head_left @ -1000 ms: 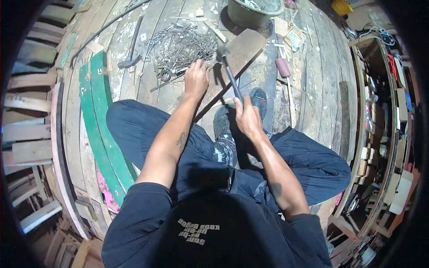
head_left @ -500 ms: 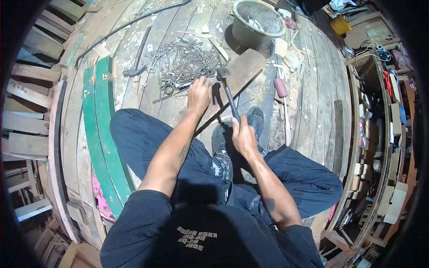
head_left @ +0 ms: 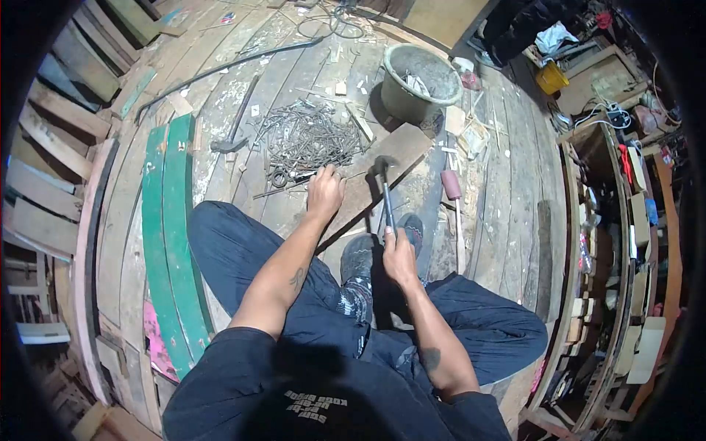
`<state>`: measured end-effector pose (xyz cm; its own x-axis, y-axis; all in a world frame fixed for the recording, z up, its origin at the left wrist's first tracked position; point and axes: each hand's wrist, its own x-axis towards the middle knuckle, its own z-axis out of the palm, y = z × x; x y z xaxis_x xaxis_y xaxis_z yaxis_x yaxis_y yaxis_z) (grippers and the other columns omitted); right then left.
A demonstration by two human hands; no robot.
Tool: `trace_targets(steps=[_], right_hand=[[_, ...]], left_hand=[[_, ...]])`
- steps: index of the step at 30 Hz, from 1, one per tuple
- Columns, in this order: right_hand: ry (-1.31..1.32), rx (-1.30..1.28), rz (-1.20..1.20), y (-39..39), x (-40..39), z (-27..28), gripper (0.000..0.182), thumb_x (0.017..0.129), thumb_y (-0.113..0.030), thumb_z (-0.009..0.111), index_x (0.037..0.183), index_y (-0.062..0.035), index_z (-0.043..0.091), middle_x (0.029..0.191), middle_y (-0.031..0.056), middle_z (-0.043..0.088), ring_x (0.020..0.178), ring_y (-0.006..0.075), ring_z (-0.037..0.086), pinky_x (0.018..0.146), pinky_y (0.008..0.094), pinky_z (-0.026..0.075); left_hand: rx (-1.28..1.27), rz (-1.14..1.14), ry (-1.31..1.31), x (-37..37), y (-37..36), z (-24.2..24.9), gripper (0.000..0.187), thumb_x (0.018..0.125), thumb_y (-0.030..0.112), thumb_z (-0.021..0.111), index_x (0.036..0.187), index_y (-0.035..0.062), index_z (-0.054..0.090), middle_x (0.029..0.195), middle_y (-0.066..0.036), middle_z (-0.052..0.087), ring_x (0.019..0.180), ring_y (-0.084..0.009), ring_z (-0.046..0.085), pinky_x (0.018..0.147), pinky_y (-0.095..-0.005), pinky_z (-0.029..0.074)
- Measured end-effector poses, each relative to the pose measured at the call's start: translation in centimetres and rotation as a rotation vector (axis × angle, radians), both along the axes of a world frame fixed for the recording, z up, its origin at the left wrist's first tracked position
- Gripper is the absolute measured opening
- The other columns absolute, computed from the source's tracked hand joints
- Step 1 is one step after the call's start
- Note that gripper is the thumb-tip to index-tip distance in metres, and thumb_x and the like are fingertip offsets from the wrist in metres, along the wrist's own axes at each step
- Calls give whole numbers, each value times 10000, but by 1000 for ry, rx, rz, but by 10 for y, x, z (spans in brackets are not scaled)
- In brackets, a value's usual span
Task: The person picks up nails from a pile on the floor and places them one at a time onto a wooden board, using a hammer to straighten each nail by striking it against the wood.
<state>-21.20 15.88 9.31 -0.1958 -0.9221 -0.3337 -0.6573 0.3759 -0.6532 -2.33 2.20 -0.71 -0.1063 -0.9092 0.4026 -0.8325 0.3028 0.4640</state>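
The hammer (head_left: 387, 192) is clamped by the right hand (head_left: 399, 259), head at twelve o'clock; nails (head_left: 312, 140) are heaped at twelve from the left hand (head_left: 325, 194), its grip unclear.

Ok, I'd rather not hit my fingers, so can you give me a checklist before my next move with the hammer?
1. Right hand has a grip on the hammer by its handle: ok.
2. Hammer head is over the wooden plank: ok.
3. Left hand is apart from the hammer head: ok, though the two are close.
4. Left hand's fingertips hold a nail: cannot tell, too small to see.
5. Plank is steady: cannot tell, its support is hidden.
6. Floor around the plank is free of loose bits: not ok, a pile of nails and wood scraps lie about.
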Motion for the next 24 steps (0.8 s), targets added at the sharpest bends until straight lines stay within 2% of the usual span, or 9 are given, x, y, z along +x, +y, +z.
trace_targets(steps=[2, 8, 10, 18, 22, 24], right_hand=[[-50, -130, -45, -1, -7, -5, 456, 1061, -400, 424, 1126, 28, 569, 953, 389, 641, 981, 580, 600, 815, 611, 449], [-46, -174, -95, -3, -10, 2, 437, 1063, -382, 424, 1085, 30, 567, 934, 378, 639, 957, 583, 598, 792, 602, 445], [-37, -216, -79, -2, -8, 2, 435, 1061, -377, 429, 1075, 35, 568, 936, 379, 638, 956, 584, 595, 791, 603, 444], [-50, -85, -22, 1, 1, 6, 437, 1057, -396, 446, 1101, 20, 573, 928, 361, 652, 951, 579, 602, 802, 616, 446], [-22, -25, 32, 2, 4, 4, 432, 1054, -392, 453, 1127, 20, 564, 921, 397, 637, 949, 586, 597, 809, 632, 445], [-1, -75, 44, 5, 5, -3, 433, 1049, -392, 462, 1130, 21, 565, 916, 412, 629, 952, 595, 594, 815, 632, 450]], left_hand=[[12, 26, 7, -1, 2, -1, 167, 851, 188, 721, 958, 62, 739, 1031, -115, 623, 1005, -306, 596, 836, -428, 489], [8, -17, -34, -2, -1, 1, 162, 854, 205, 710, 949, 85, 761, 1019, -113, 625, 1050, -300, 583, 849, -446, 474], [-2, -12, -42, -4, 2, 2, 170, 842, 203, 714, 937, 65, 747, 1018, -121, 626, 1042, -311, 583, 846, -449, 475], [48, -16, -36, -5, -1, 4, 210, 818, 210, 715, 945, 44, 737, 1021, -137, 632, 1036, -322, 579, 853, -473, 466], [84, -9, -27, -5, -1, 5, 225, 818, 229, 722, 919, 28, 744, 1022, -154, 661, 1047, -333, 589, 863, -473, 467], [104, -9, -20, -5, -1, 7, 229, 817, 227, 726, 917, 22, 741, 1017, -161, 665, 1040, -345, 596, 864, -481, 468]])
